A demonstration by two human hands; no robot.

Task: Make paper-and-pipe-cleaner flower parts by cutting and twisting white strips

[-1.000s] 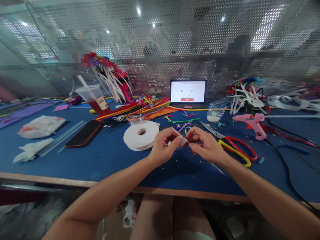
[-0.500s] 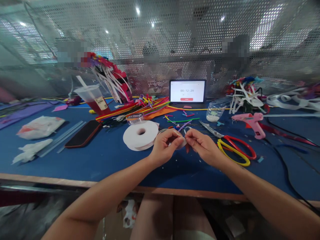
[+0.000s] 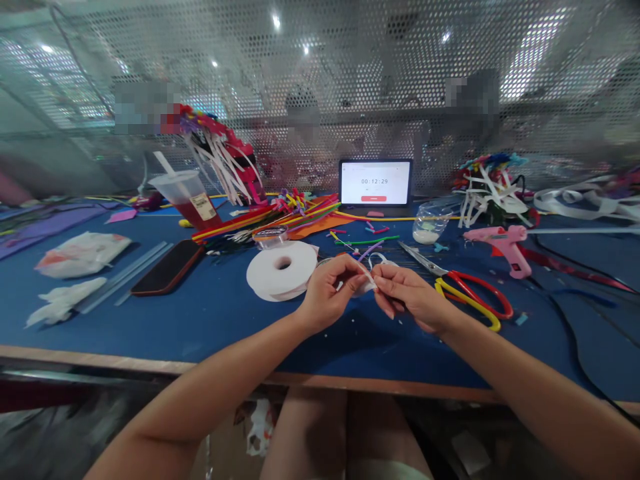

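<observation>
My left hand [image 3: 333, 290] pinches a narrow white ribbon [image 3: 370, 280] between thumb and forefinger. From the other side my right hand [image 3: 407, 293] closes on the same ribbon, fingertips almost touching those of the left. Most of the ribbon is hidden by the fingers; a thin white loop shows just behind them. A white ribbon roll [image 3: 265, 267] lies flat beside my left hand. Scissors with red and yellow handles [image 3: 473, 297] rest right of my right hand, blades pointing away to the left.
A pink glue gun [image 3: 505, 247] with its black cord lies at the right. Behind my hands are a clear plastic cup [image 3: 429, 223], a tablet [image 3: 375, 183] and colourful pipe cleaners [image 3: 270, 217]. Leftward are a tilted drink cup [image 3: 190, 200] and a phone [image 3: 167, 269].
The fingers of my right hand have shifted slightly lower and spread a little around the ribbon. More of the ribbon shows between the fingertips. My left hand stays almost where it was.
</observation>
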